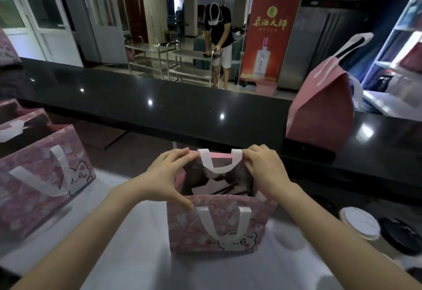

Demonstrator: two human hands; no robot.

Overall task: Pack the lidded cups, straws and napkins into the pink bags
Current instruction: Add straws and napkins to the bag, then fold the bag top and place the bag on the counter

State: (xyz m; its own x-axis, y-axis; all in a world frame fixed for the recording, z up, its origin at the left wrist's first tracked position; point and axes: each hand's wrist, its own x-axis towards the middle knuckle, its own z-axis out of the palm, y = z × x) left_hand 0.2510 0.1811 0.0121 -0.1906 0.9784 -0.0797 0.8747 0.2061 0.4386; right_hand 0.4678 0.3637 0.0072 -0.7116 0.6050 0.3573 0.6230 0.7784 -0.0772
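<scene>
Both hands pinch the rim of the pink bag [214, 225]: left hand [169, 175] spans near and far edges, right hand [265, 166] the far; uneven pulling could topple it.

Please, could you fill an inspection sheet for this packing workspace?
Surface: white tabletop, black glossy counter behind it.
Job's things: middle pink bag upright, open, dark shapes inside, maybe cups and straws; white lidded cup to its right; second pink bag at left.
Clutter: closed pink bag on the counter; unclear dark round object beside the cup.
Hands: left hand spans the bag's mouth, thumb on near wall, fingers on far rim; right hand pinches the far rim.
Cables: nothing seen.
Surroundings: person at steel trolley; red banner.
</scene>
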